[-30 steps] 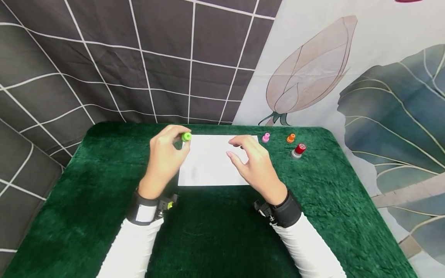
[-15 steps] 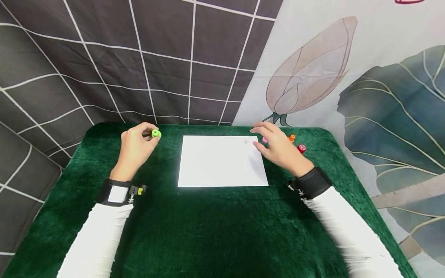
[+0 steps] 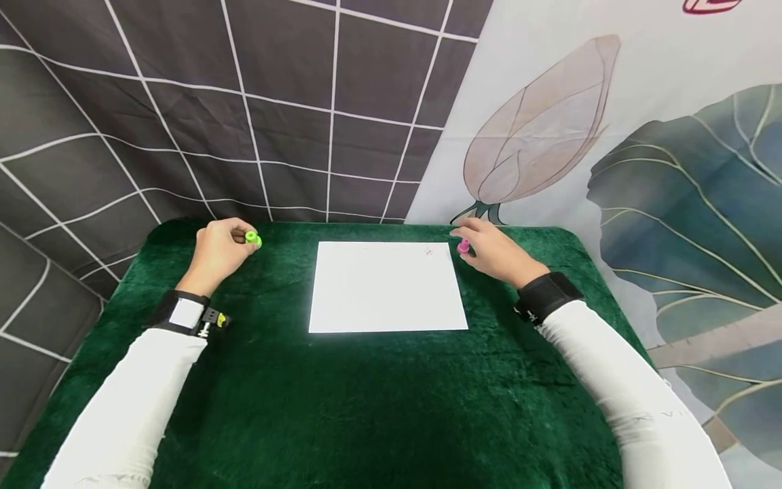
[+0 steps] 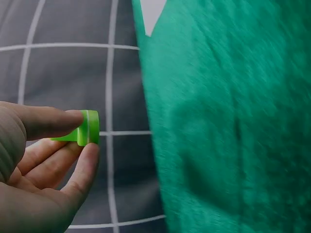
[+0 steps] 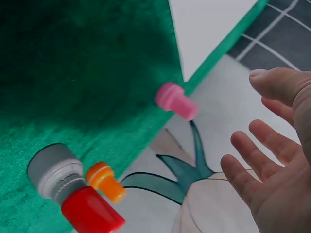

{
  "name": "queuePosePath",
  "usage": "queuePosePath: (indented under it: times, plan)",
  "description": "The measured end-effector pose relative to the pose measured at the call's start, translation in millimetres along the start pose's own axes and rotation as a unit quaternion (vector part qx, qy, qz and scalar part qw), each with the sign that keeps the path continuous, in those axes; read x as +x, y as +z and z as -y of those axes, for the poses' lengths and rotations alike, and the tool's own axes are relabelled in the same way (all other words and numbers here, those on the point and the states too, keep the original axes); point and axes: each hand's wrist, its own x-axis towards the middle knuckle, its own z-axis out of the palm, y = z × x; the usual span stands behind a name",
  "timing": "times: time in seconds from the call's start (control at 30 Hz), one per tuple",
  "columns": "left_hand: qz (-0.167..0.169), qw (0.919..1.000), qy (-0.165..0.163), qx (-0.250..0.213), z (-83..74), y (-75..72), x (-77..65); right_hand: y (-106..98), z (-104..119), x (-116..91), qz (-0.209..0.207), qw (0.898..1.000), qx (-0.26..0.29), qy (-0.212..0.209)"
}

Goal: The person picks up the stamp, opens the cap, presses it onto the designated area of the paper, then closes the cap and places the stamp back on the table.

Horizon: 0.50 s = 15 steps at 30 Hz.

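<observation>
Over the far left of the green cloth, my left hand [image 3: 218, 251] pinches a small light-green stamp [image 4: 88, 128] between thumb and fingers. Held clear of the cloth, the stamp shows its round end [image 3: 253, 238] in the head view. My right hand [image 3: 496, 252] hovers by a pink stamp [image 5: 176, 101], thumb and fingers spread around it in the head view. The right wrist view shows a gap between those fingers and the pink stamp, which stands on the cloth. A white sheet of paper [image 3: 387, 288] lies between my hands, with a faint small print near its top right corner.
An orange stamp [image 5: 105, 182] and a larger red-handled stamp with a grey base [image 5: 54, 169] stand beyond the pink one, hidden by my right hand in the head view. A grey gridded curtain [image 3: 293, 129] hangs behind the green-covered table [image 3: 366, 407].
My left hand has moved left, off the paper, carrying the green stamp. My right hand has moved right from above the paper to the pink stamp.
</observation>
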Motion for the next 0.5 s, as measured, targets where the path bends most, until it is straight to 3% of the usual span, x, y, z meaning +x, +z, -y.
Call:
queuePosePath:
  times: [0.3, 0.5]
  plan:
    - [0.032, 0.9987, -0.034, 0.018, 33.4, 5.4, 9.4, 12.6, -10.8, 8.3, 0.030, 0.999, -0.030, 0.031]
    - [0.026, 0.9987, -0.038, 0.023, 45.9, 8.5, 14.2, 16.9, -16.5, 12.8, 0.053, 0.997, -0.030, 0.053]
